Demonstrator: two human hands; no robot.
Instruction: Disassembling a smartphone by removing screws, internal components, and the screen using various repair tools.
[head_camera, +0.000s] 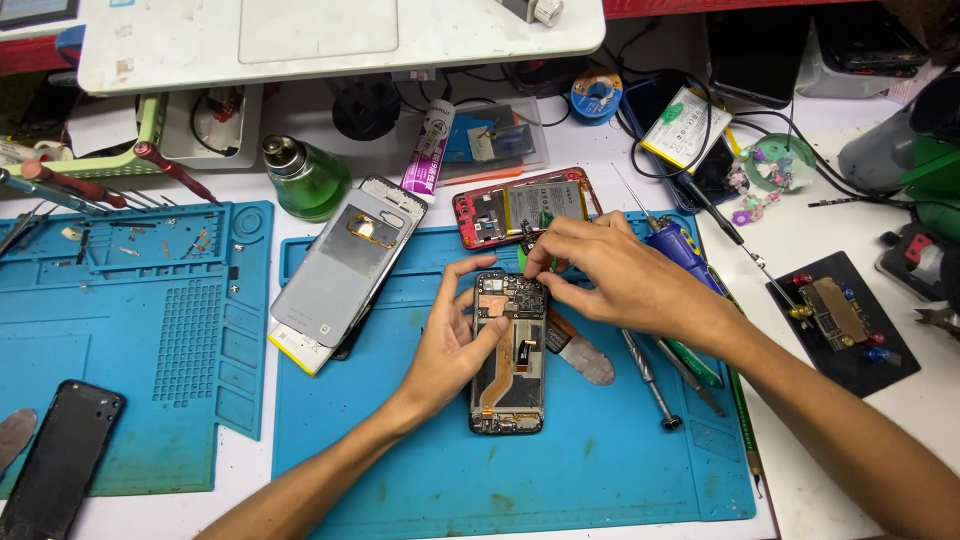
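An opened black phone (508, 385) lies lengthwise on the blue repair mat (600, 460), its circuit board and copper shield exposed at the top. My left hand (455, 345) grips the phone's left edge, thumb resting across its middle. My right hand (610, 275) hovers over the phone's top end, fingertips pinching a small dark part against the board. What exactly sits between the fingertips is too small to tell.
A grey back cover (345, 265) and a red-framed open phone (520, 205) lie behind. A metal pry tool (580, 355), screwdrivers (650, 375), a green bottle (305, 175), a second blue mat (130, 330) and a black phone (60, 455) surround the work.
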